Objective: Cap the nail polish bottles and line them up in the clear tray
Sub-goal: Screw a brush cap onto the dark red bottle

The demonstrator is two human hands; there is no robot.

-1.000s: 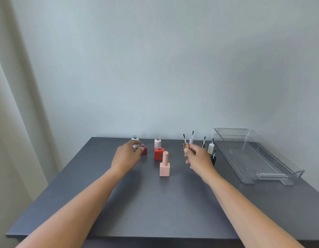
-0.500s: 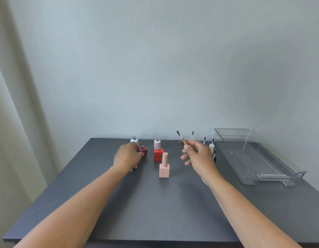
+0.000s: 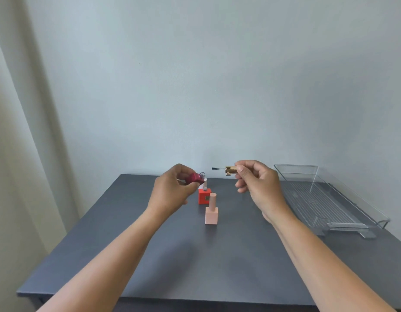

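Starting nearest the camera, two bare forearms reach out over the dark grey table [image 3: 195,262], and the first thing beyond them is a pale pink bottle [image 3: 211,213], upright with its tall cap already on. Just behind it stands a square orange-red bottle [image 3: 203,197], its short neck uncapped. Above these the left hand [image 3: 172,191] grips a small dark red bottle [image 3: 194,177] clear of the table, fingers curled round its body, the bare neck tilted up and to the right. The right hand [image 3: 259,186] pinches a gold cap [image 3: 231,170] between thumb and fingertips, holding it sideways so that its thin brush [image 3: 215,168] points toward that bottle; the two are near but apart. A pale bottle [image 3: 205,183] sits partly hidden behind the dark red one. I judge the dark red bottle to be glass: light, rigid, smooth enough to slip, and liable to spill while tilted open, so a grip round the body, clear of the neck, suits it. The cap is best held by its closed end, as here, leaving its mouth free; the brush stem looks slender and would likely bend if it missed the opening. Farther right the clear tray [image 3: 296,173] lies on the table, and none of the visible bottles stands in it. A plain pale wall rises behind.
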